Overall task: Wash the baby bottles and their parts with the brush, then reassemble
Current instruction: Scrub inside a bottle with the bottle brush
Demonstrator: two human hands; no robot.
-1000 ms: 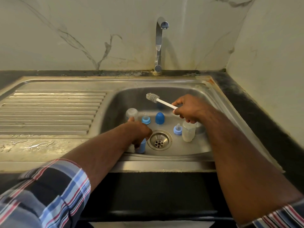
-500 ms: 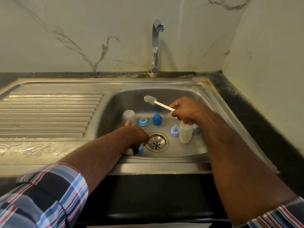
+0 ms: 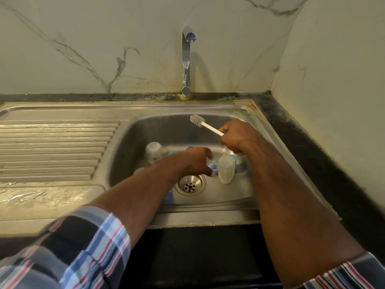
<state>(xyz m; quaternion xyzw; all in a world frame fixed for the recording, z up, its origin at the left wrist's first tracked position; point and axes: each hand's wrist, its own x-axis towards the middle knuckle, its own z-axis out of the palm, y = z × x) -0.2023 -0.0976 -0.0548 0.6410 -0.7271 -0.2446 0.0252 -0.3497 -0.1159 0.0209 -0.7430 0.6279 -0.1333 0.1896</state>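
Note:
My right hand point(image 3: 235, 138) grips the white handle of the bottle brush point(image 3: 196, 120), holding it above the back of the steel sink point(image 3: 145, 130) with the bristles pointing left. My left hand point(image 3: 195, 161) reaches across the basin, finger and thumb pinching a small blue nipple ring point(image 3: 214, 166) beside an upright clear bottle point(image 3: 226, 168). Another clear bottle point(image 3: 154, 152) stands at the back left of the basin. A blue-tinted bottle point(image 3: 169, 197) lies near the front wall, mostly hidden under my left forearm. Other blue parts are hidden behind my left hand.
The drain point(image 3: 189, 185) sits in the middle of the basin, just below my left hand. The faucet point(image 3: 186, 63) stands behind the sink with no water running. A wet ribbed drainboard point(image 3: 56, 151) lies to the left, a black counter point(image 3: 312, 155) to the right.
My left hand left the blue-tinted bottle at the front left and moved right, past the drain, to the blue nipple ring. My right hand with the brush stayed roughly in place.

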